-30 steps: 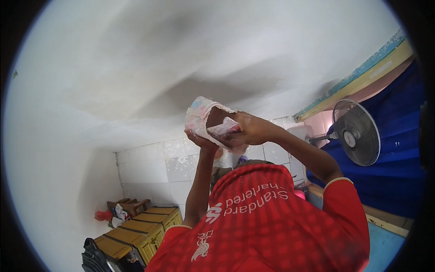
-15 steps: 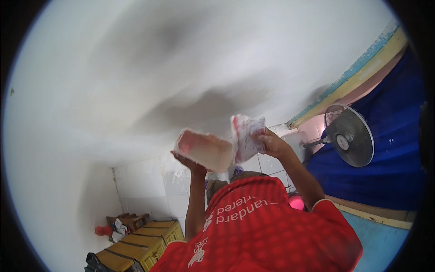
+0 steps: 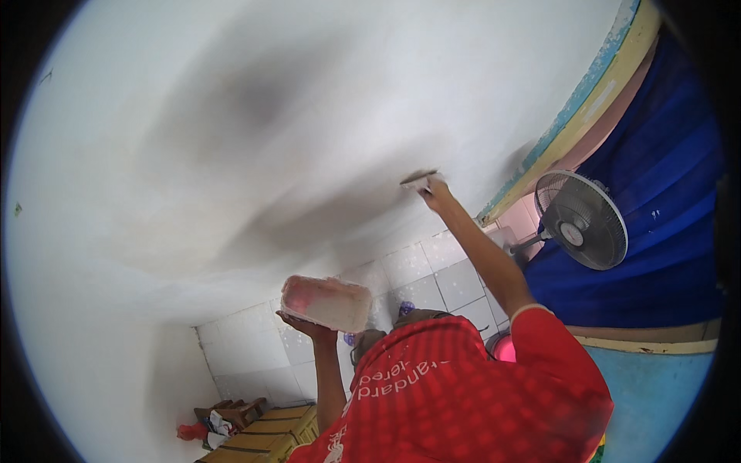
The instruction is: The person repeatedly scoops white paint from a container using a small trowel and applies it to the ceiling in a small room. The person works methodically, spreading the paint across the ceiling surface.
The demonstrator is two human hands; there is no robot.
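A whitish rectangular plastic tub, smeared inside with pale paste and a pinkish patch, rests tilted in my left hand. That hand supports it from below at its left end, fingers along the side. My right arm is stretched up and forward. At its end my right hand grips a flat, thin scraper, seen nearly edge-on. The scraper is at the white wall; whether its edge touches cannot be made out clearly. Most of my right fingers are hidden or blurred.
A standing fan is at the right, before a blue curtain. A yellow-brown cabinet stands low left, with a red item beside it. Grey-white floor tiles lie below, and a pink object sits near my right side.
My right hand has moved the scraper from beside the tub up and away to the wall. My left hand and the tub appear slightly lower and further left.
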